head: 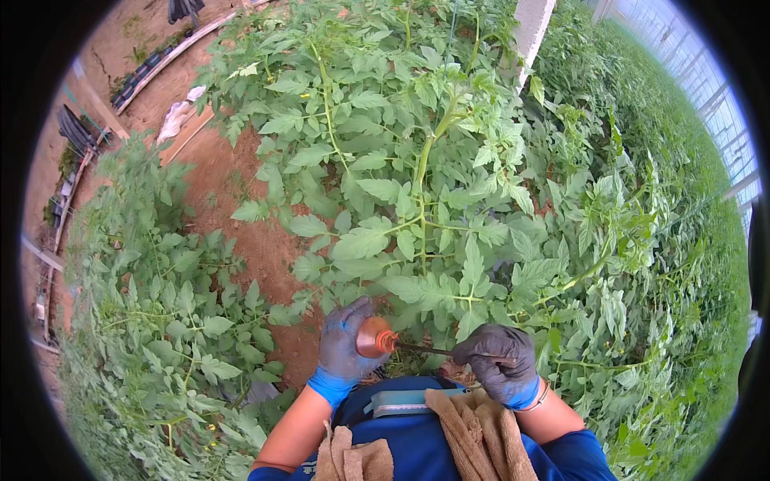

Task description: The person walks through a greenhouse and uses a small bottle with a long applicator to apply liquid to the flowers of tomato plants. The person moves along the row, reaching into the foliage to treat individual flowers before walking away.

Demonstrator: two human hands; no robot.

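My left hand (344, 346), in a soiled blue glove, grips a small orange-brown bottle (374, 338) tipped with its open neck towards the right. In my right hand (502, 364), gloved and darkly stained, is a thin dark stick or brush handle (425, 349). Its left end meets the bottle's mouth; whether the tip is inside is hidden. Both hands are close before my body, just above waist height. Right beyond them stand leafy tomato plants (424, 186) with thick green stems, one leaf spreading near the bottle.
A reddish soil path (252, 210) runs between the plant rows at left. A pale concrete post (532, 39) rises among the plants. A brown towel (475, 433) hangs over my front beside a light-blue case (400, 403). A white bag (174, 120) lies on the ground at upper left.
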